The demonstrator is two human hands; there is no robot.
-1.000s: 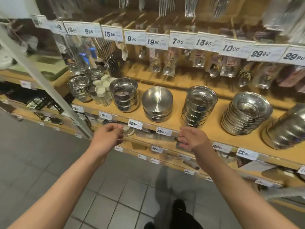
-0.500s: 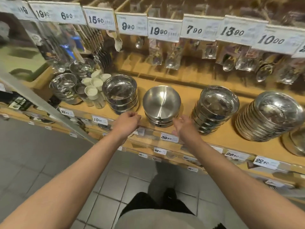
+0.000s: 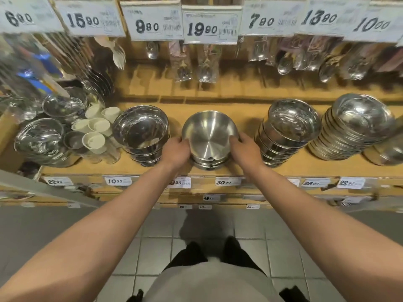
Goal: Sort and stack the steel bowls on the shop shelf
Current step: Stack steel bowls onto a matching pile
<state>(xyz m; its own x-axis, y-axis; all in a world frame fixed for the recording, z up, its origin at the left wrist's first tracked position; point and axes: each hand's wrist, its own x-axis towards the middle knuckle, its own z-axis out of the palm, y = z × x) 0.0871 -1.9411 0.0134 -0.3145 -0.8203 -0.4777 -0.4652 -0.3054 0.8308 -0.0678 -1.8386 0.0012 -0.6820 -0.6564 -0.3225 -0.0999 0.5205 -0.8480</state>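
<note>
Both hands are on the matte steel bowl at the middle of the wooden shelf: the left hand cups its left rim, the right hand its right rim, fingers curled over the edge, so it's a firm two-sided grasp. That bowl sits tipped toward the aisle on top of a short stack of like bowls, and whether it's being lifted off or just squared up, I can't say from where I stand. As for progress, this looks early: the shelf already carries tidy piles, a glossy stack just to the left, a taller stack to the right, and a leaning pile of shallow dishes beyond, but nothing shows bowls moved between them yet. Sorting by size or finish still lies ahead, I'd judge. Further left, loose bowls and white cups huddle together, blurred and hard to count. Price tags line the shelf edge, one partly covered by the left wrist. At far right another stack is cut off by the frame, and the hanging spoons above are smeared.
</note>
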